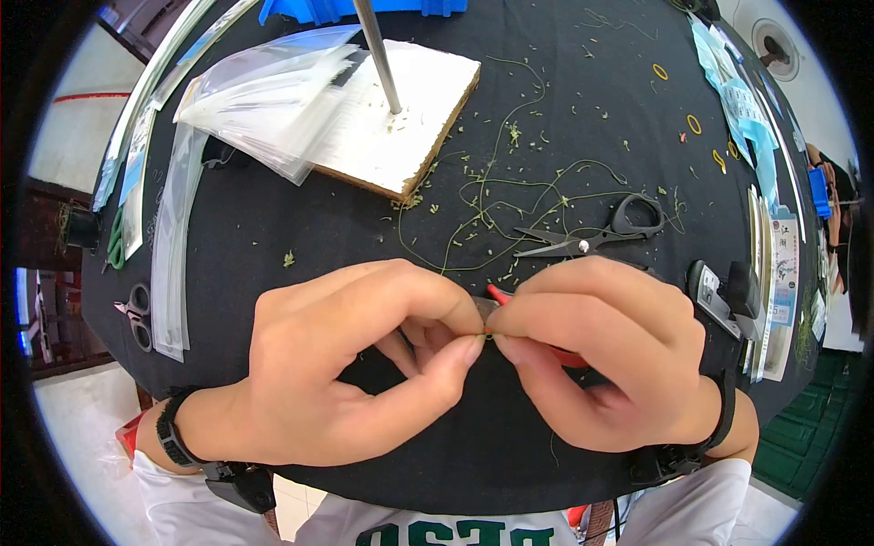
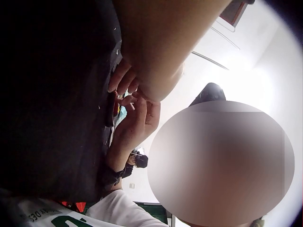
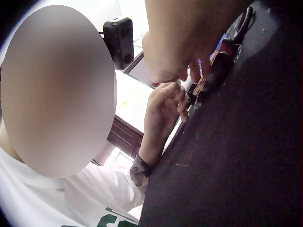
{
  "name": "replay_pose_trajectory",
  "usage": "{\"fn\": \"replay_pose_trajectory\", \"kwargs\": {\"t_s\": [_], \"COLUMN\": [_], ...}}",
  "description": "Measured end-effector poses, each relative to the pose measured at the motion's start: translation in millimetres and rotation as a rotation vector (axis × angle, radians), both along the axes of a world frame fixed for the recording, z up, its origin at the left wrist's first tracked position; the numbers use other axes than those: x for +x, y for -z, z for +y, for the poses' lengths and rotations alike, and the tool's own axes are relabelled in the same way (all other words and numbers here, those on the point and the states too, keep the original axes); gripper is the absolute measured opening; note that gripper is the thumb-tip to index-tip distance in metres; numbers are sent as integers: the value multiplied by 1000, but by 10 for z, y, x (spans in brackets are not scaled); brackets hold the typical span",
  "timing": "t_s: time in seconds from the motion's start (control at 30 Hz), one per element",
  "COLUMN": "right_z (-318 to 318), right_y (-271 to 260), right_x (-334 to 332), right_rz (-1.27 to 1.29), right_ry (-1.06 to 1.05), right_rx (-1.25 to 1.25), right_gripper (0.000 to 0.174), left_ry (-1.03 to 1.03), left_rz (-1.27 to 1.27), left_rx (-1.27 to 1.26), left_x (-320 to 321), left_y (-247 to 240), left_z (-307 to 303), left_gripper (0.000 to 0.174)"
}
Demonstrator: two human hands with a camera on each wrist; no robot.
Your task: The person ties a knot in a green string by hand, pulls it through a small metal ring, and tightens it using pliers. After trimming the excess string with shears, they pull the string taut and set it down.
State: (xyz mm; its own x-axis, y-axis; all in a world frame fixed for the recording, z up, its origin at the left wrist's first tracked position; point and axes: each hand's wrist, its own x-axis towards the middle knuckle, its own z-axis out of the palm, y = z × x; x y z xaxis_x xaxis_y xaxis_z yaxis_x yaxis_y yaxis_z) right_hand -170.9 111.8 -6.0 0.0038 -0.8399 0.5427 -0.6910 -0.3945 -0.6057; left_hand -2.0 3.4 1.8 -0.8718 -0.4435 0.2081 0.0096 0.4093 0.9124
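Note:
In the head view the left hand and right hand meet fingertip to fingertip above the black cloth. Between them both pinch a tiny green piece, mostly hidden by the fingertips. A red-handled tool lies partly behind the right hand, its red tip showing above the fingertips. Green thread lies in loose loops beyond the hands, beside black scissors. The left wrist view has the left hand at the top, its pinched piece too small to make out; the right wrist view likewise shows the right hand.
A white board with an upright metal rod stands at the back, clear plastic sleeves overlapping it. Small scissors lie far left. A stapler and stacked cards are at right. Green scraps and yellow bands dot the cloth.

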Motion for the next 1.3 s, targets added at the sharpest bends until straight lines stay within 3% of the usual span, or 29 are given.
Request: {"fn": "replay_pose_trajectory", "kwargs": {"t_s": [0.43,0.63,0.93,1.3], "right_z": [1,-11,-11,-17], "right_y": [-8,-17,-41,3], "right_x": [12,-12,-29,-33], "right_rz": [109,-65,-148,-106], "right_ry": [47,6,-41,-43], "right_rx": [-18,41,107,50], "right_gripper": [23,21,19,19], "left_ry": [-1,0,-45,-35], "left_rz": [18,12,-17,-37], "left_rx": [-81,-81,228,267], "left_x": [-4,-5,-17,-9], "left_y": [4,0,-27,-21], "left_z": [-8,-14,27,21], "left_gripper": [12,11,6,4]}}
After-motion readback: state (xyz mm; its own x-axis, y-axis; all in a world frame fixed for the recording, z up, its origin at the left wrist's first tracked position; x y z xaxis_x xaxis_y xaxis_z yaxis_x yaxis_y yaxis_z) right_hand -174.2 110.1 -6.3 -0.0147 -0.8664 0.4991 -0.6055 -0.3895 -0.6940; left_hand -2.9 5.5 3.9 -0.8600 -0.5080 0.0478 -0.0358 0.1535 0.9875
